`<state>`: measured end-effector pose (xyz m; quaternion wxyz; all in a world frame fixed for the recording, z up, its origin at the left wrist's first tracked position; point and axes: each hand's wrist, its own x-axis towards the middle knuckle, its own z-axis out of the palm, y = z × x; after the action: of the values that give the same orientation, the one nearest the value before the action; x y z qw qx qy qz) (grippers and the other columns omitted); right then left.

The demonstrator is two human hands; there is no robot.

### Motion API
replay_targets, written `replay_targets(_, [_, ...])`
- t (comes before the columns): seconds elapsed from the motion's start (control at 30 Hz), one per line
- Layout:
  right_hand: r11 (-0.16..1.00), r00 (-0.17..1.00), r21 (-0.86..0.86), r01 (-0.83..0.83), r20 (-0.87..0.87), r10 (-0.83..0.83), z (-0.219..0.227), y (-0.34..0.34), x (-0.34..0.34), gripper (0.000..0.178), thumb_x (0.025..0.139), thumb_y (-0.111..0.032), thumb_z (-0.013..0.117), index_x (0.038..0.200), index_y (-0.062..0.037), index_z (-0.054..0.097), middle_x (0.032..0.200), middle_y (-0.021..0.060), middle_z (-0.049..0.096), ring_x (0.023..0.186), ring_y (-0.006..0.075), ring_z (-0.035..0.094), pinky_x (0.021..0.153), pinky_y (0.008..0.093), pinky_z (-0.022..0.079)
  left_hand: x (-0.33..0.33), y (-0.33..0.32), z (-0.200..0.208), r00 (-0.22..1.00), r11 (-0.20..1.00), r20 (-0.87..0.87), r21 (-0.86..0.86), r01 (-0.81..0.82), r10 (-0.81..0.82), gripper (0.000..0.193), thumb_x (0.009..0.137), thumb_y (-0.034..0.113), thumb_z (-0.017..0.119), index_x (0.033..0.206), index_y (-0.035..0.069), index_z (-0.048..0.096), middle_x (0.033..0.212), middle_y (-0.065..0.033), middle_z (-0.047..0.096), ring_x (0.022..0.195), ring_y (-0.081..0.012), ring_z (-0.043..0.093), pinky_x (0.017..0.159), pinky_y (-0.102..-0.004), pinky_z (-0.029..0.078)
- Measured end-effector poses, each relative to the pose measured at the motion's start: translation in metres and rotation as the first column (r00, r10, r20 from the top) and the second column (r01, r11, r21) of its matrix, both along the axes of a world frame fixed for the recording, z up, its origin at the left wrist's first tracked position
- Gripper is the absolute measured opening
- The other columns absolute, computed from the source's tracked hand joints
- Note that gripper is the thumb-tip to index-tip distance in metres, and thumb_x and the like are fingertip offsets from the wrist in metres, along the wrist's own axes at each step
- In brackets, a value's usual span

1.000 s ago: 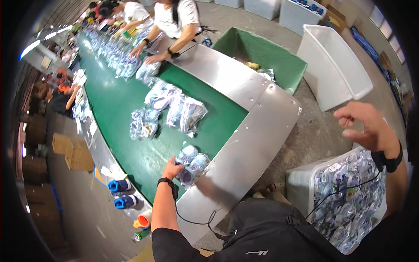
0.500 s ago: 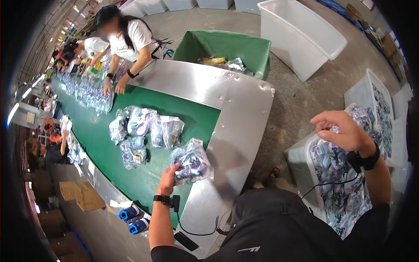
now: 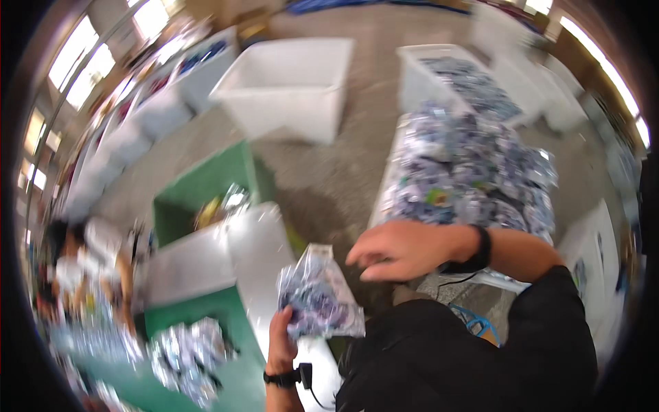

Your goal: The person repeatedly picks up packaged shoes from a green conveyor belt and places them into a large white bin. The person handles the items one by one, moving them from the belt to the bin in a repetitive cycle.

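My left hand [image 3: 281, 343] grips a clear plastic bag [image 3: 319, 295] by its left edge, over the metal rim of the conveyor. Bluish-purple goods fill the bag, but their kind is too blurred to name. To the right of the bag, my right hand [image 3: 405, 250] hangs in the air with bent fingers slightly apart and nothing in them. Beyond that hand stands a bin heaped with similar bags [image 3: 467, 165]. More bags [image 3: 189, 353] lie in a cluster on the green belt [image 3: 240, 323] at the lower left.
A green bin [image 3: 206, 175] with some wrapped goods stands past the belt's metal end [image 3: 257, 240]. Behind it is a large white tub [image 3: 285, 89]. Another white bin [image 3: 429, 55] of bags stands at the back right. A co-worker [image 3: 103, 261] bends over the belt at far left.
My view has swung right toward the heaped bin. The left hand has lifted the bag off the belt and over the metal rim, and the right hand has come nearer to it.
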<state>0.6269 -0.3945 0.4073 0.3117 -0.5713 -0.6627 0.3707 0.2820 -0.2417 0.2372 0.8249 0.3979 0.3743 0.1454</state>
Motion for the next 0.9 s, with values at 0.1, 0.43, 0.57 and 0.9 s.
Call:
replay_targets(0.1, [0.985,0.983,0.15,0.086,0.145,-0.108,-0.006,-0.046,0.009,0.04,0.09,-0.028,0.075,0.121,-0.004,0.065,0.109,0.017,0.067,0.106,0.0372,0.067,0.089,0.047,0.054,0.062,-0.035,0.024,1.0,0.998,-0.017,-0.059,0.016,-0.017,0.039,0.102,0.036,0.062,0.117,0.001,0.067,0.109,-0.0064,0.07,0.098,-0.0186,0.066,0.088,-0.0342,0.052])
replay_targets(0.43, [0.821,0.585,0.526,0.222,0.602,-0.543,-0.017,-0.185,0.062,0.061,0.085,-0.034,0.077,0.135,-0.0028,0.062,0.124,0.0135,0.064,0.117,0.029,0.06,0.101,0.0481,0.046,0.281,-0.144,0.077,0.904,0.832,0.163,-0.354,0.427,-0.395,0.058,0.108,0.053,0.045,0.143,0.009,0.059,0.139,-0.0104,0.067,0.129,-0.0289,0.065,0.11,-0.0467,0.05])
replay_targets(0.57, [0.782,0.417,0.507,0.363,0.662,-0.623,-0.019,-0.221,0.095,0.045,0.088,-0.027,0.067,0.125,-0.0029,0.067,0.11,0.0085,0.066,0.103,0.0256,0.062,0.092,0.0446,0.047,0.346,-0.193,0.09,0.847,0.798,0.2,-0.284,0.532,-0.493,0.05,0.113,0.047,0.04,0.145,0.012,0.056,0.139,-0.0075,0.066,0.132,-0.0234,0.063,0.11,-0.0426,0.051])
replay_targets(0.9, [0.443,0.347,0.374,0.815,0.298,-0.889,-0.011,-0.345,0.269,0.056,0.075,-0.039,0.08,0.11,-0.0006,0.061,0.104,0.0176,0.062,0.091,0.0383,0.063,0.082,0.049,0.052,0.373,-0.213,0.098,0.862,0.858,0.12,-0.099,0.503,-0.492,0.054,0.109,0.014,0.053,0.159,0.003,0.038,0.115,-0.017,0.072,0.096,-0.0209,0.068,0.088,-0.0388,0.057])
